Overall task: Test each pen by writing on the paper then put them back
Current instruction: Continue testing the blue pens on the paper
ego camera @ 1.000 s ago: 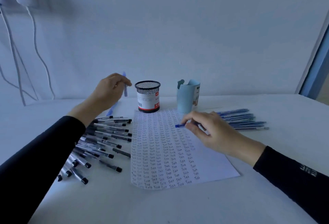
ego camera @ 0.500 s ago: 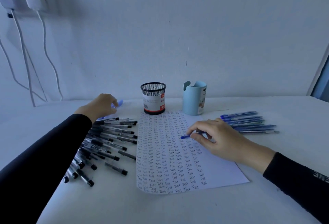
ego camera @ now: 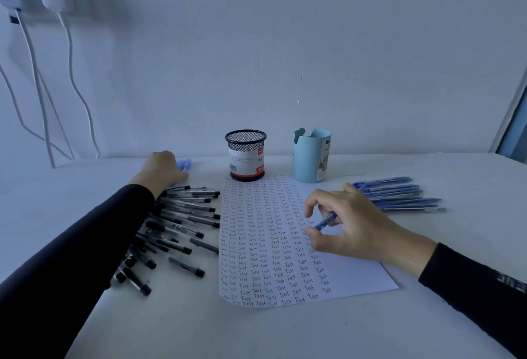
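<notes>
Blue is the pen (ego camera: pixel 325 221) we are pinching in our right hand (ego camera: pixel 359 227) over the paper (ego camera: pixel 256 244) in the middle of the counter (ego camera: pixel 256 336). Our left hand (ego camera: pixel 161 171) is resting by pale pens (ego camera: pixel 185 163) near the back edge; we cannot tell its grip.

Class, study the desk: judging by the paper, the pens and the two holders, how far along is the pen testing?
Done: the paper is mostly filled with rows of "Test". In hand: the right hand holds a blue pen over its right part. Remaining: black pens and blue pens lie loose on the table; none stands in the mesh pen cup or blue holder.
</notes>
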A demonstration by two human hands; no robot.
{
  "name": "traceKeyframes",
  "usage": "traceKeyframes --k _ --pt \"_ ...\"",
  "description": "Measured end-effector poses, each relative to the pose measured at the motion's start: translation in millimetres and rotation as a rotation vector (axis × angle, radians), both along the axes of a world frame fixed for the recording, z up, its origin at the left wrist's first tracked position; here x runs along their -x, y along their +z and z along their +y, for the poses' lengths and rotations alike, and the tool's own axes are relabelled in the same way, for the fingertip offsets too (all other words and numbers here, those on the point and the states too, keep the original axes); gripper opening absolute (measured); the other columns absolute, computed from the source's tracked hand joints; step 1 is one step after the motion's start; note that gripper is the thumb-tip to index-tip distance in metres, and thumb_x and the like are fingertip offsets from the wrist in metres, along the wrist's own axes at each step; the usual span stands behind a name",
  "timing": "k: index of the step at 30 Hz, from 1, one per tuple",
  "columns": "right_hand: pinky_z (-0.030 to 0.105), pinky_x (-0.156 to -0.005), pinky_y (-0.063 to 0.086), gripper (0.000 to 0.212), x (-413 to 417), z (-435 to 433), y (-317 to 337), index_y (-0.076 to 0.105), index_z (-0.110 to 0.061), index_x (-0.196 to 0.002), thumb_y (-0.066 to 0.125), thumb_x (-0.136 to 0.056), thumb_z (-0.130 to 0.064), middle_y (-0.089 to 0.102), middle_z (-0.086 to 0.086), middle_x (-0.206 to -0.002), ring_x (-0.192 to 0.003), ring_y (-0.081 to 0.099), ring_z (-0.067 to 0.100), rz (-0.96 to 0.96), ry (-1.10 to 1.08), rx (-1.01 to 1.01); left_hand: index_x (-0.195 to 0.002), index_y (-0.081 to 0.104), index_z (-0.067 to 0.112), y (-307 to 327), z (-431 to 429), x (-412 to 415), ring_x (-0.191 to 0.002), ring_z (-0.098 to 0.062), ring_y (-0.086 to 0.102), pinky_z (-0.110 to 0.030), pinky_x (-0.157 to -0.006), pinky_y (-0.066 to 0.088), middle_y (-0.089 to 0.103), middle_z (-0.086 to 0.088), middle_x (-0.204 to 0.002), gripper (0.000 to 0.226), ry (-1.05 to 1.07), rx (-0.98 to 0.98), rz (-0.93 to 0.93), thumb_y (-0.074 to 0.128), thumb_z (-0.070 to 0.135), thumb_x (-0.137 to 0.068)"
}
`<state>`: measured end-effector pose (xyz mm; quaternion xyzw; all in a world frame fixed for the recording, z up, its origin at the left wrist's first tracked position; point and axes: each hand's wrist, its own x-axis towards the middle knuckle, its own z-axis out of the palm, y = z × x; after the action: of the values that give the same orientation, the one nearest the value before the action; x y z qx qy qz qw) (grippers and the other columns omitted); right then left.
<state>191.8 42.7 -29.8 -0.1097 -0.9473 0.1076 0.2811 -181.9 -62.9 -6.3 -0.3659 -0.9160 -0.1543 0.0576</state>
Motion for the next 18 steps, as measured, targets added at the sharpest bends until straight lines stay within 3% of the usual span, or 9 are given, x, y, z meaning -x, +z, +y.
traceKeyframes --k 2,4,6,8,9,11,14,16,18 --pt "0.018 -0.082 0.031 0.03 0 -2 4 0.057 -0.031 -0.094 0.061 -0.078 -0.057 0.043 -0.012 -0.063 -0.064 0.048 0.009 0.017 0.04 -0.016 -0.051 0.042 0.009 0 3 -2 -0.049 -0.018 0.043 -0.025 -0.047 0.031 0.04 0.0 -0.047 0.044 0.02 0.021 0.021 0.062 0.026 -0.086" --pt "0.012 -0.081 0.033 0.038 0 -3 8 0.058 -0.034 -0.11 0.07 -0.08 -0.055 0.049 -0.011 -0.072 -0.072 0.049 0.006 -0.014 0.096 0.085 -0.05 0.041 0.009 1 3 -5 -0.047 -0.015 0.042 -0.025 -0.046 0.029 0.039 0.002 -0.046 0.045 0.017 0.043 0.024 0.063 0.025 -0.086" --pt "0.01 -0.076 0.041 0.044 -1 -1 10 0.055 -0.029 -0.127 0.074 -0.087 -0.031 0.052 -0.013 -0.079 -0.075 0.053 0.001 0.02 0.17 0.21 -0.05 0.041 0.01 2 3 -3 -0.047 -0.015 0.041 -0.025 -0.046 0.03 0.039 0.004 -0.044 0.045 0.017 0.059 0.008 0.063 0.026 -0.086" --pt "0.008 -0.073 0.043 0.04 -1 3 10 0.056 -0.02 -0.13 0.057 -0.095 -0.001 0.057 -0.011 -0.08 -0.076 0.058 -0.001 0.155 0.202 0.235 -0.05 0.04 0.011 4 2 -1 -0.046 -0.015 0.039 -0.025 -0.048 0.03 0.037 0.004 -0.042 0.047 0.004 0.06 0.0 0.064 0.029 -0.086" --pt "0.008 -0.074 0.044 0.036 0 3 12 0.057 -0.018 -0.13 0.05 -0.098 -0.004 0.061 -0.004 -0.083 -0.078 0.06 0.001 0.222 0.191 0.26 -0.051 0.039 0.011 5 2 0 -0.047 -0.015 0.039 -0.026 -0.048 0.03 0.037 0.003 -0.044 0.048 -0.008 0.054 -0.006 0.065 0.031 -0.086" --pt "0.016 -0.072 0.048 0.034 -1 2 17 0.059 -0.023 -0.128 0.037 -0.103 -0.033 0.065 0.004 -0.083 -0.078 0.062 0.008 0.325 0.112 0.406 -0.057 0.048 0.012 8 1 -6 -0.058 -0.02 0.049 -0.026 -0.053 0.034 0.047 -0.002 -0.058 0.042 -0.063 0.048 0.015 0.063 0.035 -0.089" --pt "0.023 -0.054 0.043 0.051 -1 1 22 0.061 -0.025 -0.123 0.028 -0.101 -0.057 0.057 0.002 -0.057 -0.053 0.054 0.014 0.378 0.001 0.725 -0.099 0.069 0.012 11 1 -28 -0.103 -0.026 0.059 -0.031 -0.081 0.045 0.064 -0.008 -0.102 0.027 -0.192 -0.007 0.039 0.058 0.036 -0.094" --pt "0.027 -0.053 0.047 0.06 0 -3 26 0.062 -0.018 -0.123 0.03 -0.093 -0.059 0.064 0.008 -0.058 -0.054 0.058 0.018 0.327 -0.003 0.944 -0.11 0.067 0.014 12 1 -53 -0.11 -0.025 0.058 -0.034 -0.089 0.045 0.064 -0.008 -0.117 0.029 -0.304 -0.043 0.075 0.056 0.037 -0.095" --pt "0.028 -0.063 0.055 0.061 1 -5 28 0.066 -0.007 -0.114 0.037 -0.09 -0.055 0.073 0.017 -0.078 -0.068 0.068 0.023 0.267 0.037 1.124 -0.111 0.066 0.02 14 -1 -80 -0.11 -0.019 0.056 -0.029 -0.09 0.044 0.062 -0.002 -0.121 0.027 -0.419 -0.03 0.122 0.055 0.038 -0.095"
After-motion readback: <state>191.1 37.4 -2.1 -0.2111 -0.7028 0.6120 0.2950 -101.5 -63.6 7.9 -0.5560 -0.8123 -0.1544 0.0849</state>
